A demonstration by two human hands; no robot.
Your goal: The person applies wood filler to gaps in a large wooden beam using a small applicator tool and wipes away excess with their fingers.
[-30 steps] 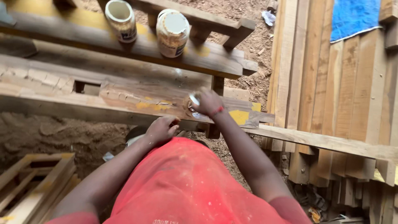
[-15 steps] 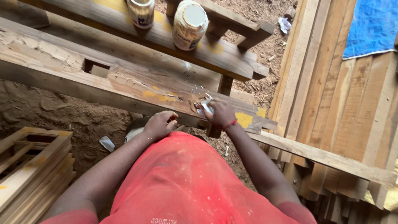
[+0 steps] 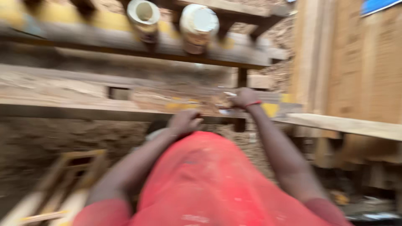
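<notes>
The whole view is blurred by motion. My right hand (image 3: 245, 98), with a red band at the wrist, rests on top of a long weathered wooden beam (image 3: 83, 94) and is closed on a small pale flat blade (image 3: 229, 94), a scraper or putty knife, near a yellow patch. My left hand (image 3: 184, 121) is curled into a loose fist against the beam's near edge, with nothing visible in it. My red shirt fills the bottom of the view.
Two jars stand on a second beam behind: an open one (image 3: 144, 14) and a lidded one (image 3: 199, 23). Stacked planks (image 3: 347, 67) rise at the right, over a plank (image 3: 347, 125) jutting toward me. Wooden frames (image 3: 63, 184) lie at lower left on dirt.
The camera has swung, blurring the view. My right hand with the blade has slid a little right and away along the beam top. My left hand stays fisted at the beam edge.
</notes>
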